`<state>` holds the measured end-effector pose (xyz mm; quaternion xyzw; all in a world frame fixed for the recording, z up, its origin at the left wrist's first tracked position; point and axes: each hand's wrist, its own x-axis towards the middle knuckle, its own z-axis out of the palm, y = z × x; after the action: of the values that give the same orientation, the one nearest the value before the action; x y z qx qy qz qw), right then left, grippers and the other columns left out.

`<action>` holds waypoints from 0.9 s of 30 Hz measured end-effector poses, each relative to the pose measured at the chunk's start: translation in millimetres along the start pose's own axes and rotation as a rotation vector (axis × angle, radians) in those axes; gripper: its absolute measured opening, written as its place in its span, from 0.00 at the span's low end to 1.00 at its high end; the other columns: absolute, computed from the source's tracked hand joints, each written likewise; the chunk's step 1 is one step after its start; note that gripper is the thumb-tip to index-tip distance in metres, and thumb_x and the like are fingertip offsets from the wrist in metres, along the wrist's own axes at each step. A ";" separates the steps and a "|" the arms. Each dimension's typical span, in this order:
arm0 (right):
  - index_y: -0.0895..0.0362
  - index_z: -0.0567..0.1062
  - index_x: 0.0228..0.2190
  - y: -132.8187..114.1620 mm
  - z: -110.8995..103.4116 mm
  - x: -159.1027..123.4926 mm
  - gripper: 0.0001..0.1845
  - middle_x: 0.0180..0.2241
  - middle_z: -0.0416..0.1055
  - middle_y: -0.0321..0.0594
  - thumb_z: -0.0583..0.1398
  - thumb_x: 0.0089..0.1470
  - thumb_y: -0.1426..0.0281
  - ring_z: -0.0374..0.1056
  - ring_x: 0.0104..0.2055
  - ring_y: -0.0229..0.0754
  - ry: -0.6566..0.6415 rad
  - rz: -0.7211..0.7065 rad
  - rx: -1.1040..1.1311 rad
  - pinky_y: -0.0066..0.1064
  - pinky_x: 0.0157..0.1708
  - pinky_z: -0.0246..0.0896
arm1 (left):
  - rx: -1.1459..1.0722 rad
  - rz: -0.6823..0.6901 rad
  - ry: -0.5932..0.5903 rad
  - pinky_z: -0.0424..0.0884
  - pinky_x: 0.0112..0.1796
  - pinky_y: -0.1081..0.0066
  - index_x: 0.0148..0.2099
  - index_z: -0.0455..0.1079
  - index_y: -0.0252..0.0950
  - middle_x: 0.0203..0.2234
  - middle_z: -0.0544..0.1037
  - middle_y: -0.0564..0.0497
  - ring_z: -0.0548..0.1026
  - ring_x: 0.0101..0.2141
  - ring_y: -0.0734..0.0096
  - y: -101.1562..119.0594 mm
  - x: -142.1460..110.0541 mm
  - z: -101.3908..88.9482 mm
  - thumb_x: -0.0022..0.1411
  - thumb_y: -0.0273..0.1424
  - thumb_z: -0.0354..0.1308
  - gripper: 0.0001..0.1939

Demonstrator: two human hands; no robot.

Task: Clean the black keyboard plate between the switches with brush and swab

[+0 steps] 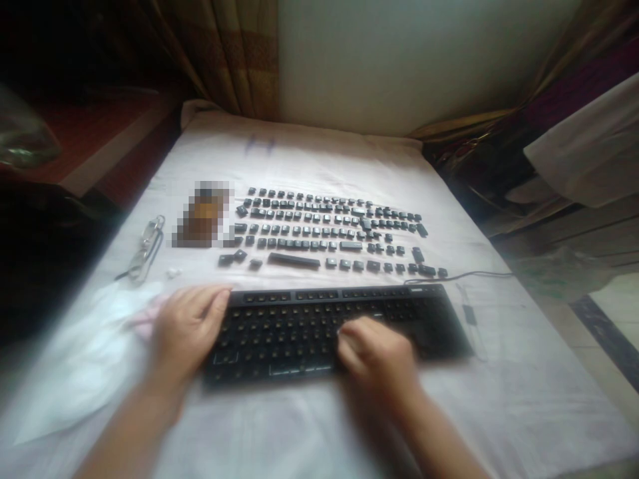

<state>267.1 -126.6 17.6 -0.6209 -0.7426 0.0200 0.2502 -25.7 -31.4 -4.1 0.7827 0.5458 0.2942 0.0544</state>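
A black keyboard (299,336) without its keycaps lies crosswise on the white cloth. My left hand (192,326) grips its left end, the thumb along the upper corner. Over the middle of the keyboard, my right hand (374,346) is closed with its fingers bent down to the key sockets. Whatever its fingertips may hold is hidden. Loose black keycaps (294,233) are laid out in several rows beyond the keyboard. Among them is the long space bar (293,260).
A pair of glasses (144,249) lies at the left, beside a pixelated rectangle (204,214). Crumpled white material (94,352) spreads near my left forearm. The keyboard's cable (464,273) runs off to the right. A small dark piece (469,315) lies by the keyboard's right end.
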 end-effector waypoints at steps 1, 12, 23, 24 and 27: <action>0.56 0.74 0.26 0.1 -1.4 -0.4 0.10 0.23 0.74 0.36 0.56 0.54 0.78 0.70 0.24 0.36 0.011 -0.006 0.008 0.25 0.27 0.58 | 0.003 -0.003 0.006 0.70 0.42 0.60 0.39 0.76 0.38 0.34 0.82 0.46 0.78 0.36 0.57 -0.4 -0.4 0.0 0.70 0.41 0.48 0.18; 0.55 0.74 0.26 -8.8 4.0 4.2 0.10 0.23 0.73 0.35 0.57 0.53 0.78 0.69 0.24 0.36 -0.028 -0.053 0.022 0.25 0.27 0.57 | -0.007 -0.029 0.027 0.71 0.38 0.60 0.37 0.77 0.40 0.32 0.83 0.47 0.79 0.34 0.57 2.9 -1.1 -2.5 0.69 0.42 0.47 0.19; 0.55 0.74 0.27 -6.4 5.5 3.4 0.09 0.24 0.75 0.36 0.57 0.53 0.77 0.70 0.25 0.36 -0.066 -0.036 0.028 0.24 0.28 0.58 | -0.028 -0.032 0.013 0.71 0.40 0.61 0.38 0.77 0.38 0.33 0.83 0.46 0.79 0.36 0.57 2.0 -0.5 -1.6 0.69 0.41 0.48 0.18; 0.55 0.74 0.27 -6.2 5.6 3.5 0.08 0.24 0.75 0.36 0.57 0.53 0.77 0.70 0.25 0.36 -0.067 -0.037 0.031 0.24 0.28 0.58 | -0.026 -0.030 0.011 0.71 0.40 0.60 0.38 0.77 0.38 0.33 0.83 0.46 0.79 0.35 0.57 1.8 -0.4 -1.6 0.69 0.40 0.48 0.18; 0.55 0.74 0.27 -5.7 6.4 4.2 0.08 0.24 0.75 0.36 0.57 0.53 0.77 0.70 0.26 0.36 -0.076 -0.045 0.038 0.24 0.28 0.58 | -0.020 -0.033 -0.003 0.71 0.40 0.60 0.37 0.77 0.39 0.33 0.83 0.46 0.79 0.35 0.57 1.1 -0.2 -1.4 0.69 0.41 0.48 0.19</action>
<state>259.0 -122.2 15.5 -0.5980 -0.7649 0.0521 0.2336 -25.5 -32.4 -2.6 0.7736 0.5555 0.2973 0.0678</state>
